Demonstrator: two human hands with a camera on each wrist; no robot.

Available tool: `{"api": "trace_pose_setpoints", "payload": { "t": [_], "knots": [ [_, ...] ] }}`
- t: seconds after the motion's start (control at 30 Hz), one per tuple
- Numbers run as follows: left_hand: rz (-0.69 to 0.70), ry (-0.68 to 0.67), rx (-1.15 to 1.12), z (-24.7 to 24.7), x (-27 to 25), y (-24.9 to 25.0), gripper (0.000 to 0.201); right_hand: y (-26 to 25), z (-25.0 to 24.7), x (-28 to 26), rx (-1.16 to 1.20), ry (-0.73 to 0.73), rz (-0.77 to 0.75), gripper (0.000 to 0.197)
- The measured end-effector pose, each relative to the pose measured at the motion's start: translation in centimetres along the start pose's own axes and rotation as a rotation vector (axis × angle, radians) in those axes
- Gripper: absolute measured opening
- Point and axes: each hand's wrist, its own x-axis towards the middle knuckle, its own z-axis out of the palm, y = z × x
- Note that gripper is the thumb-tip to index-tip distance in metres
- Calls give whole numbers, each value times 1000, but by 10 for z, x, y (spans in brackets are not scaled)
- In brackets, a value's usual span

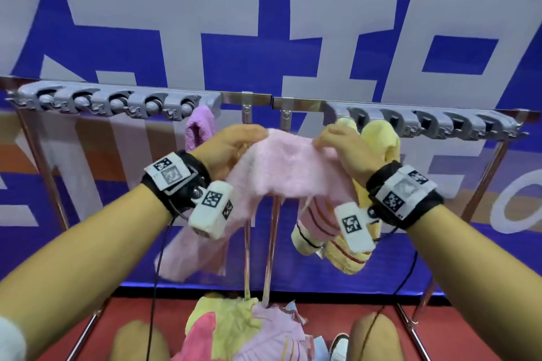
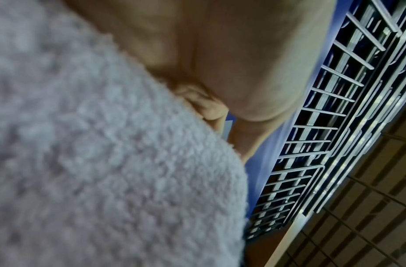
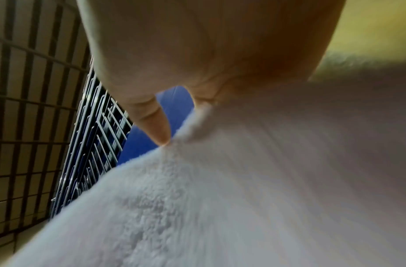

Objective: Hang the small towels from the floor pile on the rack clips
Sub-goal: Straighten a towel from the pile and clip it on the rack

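Pink terry is stretched between my two hands: the towel [image 1: 281, 167] I am working on hangs in the air in front of the rack [image 1: 264, 97], below its top rail and about at its middle. My left hand [image 1: 225, 149] pinches one end of the upper edge and my right hand [image 1: 343, 146] pinches the other, fingers curled over the cloth, so the edge runs taut from one to the other and the rest drops loose below. I hold it that way, I judge, to find a clean stretch of edge that a clip can bite; a bunched corner would slip out.

Two grey clip bars sit on the rail. On the left bar [image 1: 117, 102] the clip at its right end already holds a purple towel [image 1: 199, 126]; the other clips on that bar look free. On the right bar [image 1: 425, 123] the clips at its left end hold yellow towels [image 1: 378, 138], which hang just behind my right hand. The free clips lie further out towards both ends of the rack, so this towel must travel sideways before it goes up.

On the red floor [image 1: 457, 328], between the rack's legs and just ahead of my knees, the pile [image 1: 243, 328] lies with yellow, pink and lilac pieces mixed. The wrist views show only fuzzy cloth close against my palms.
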Motion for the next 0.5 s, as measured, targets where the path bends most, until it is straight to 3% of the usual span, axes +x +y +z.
{"api": "trace_pose_setpoints", "payload": {
  "t": [0.03, 0.1, 0.2, 0.37, 0.5],
  "knots": [
    [10, 4, 27, 2, 1, 4, 19, 2, 7, 0, -9, -93, 41, 16],
    [29, 24, 105, 8, 5, 8, 16, 2, 22, 2, 111, -213, 151, 27],
    [35, 13, 175, 13, 9, 10, 19, -6, 44, 4, 185, -345, 160, 36],
    [6, 31, 267, -5, 6, 6, 19, -8, 53, 12, 162, -374, 132, 47],
    [-35, -38, 235, -23, -2, -1, 31, -9, 52, 15, 200, -366, 81, 31]
  ]
}}
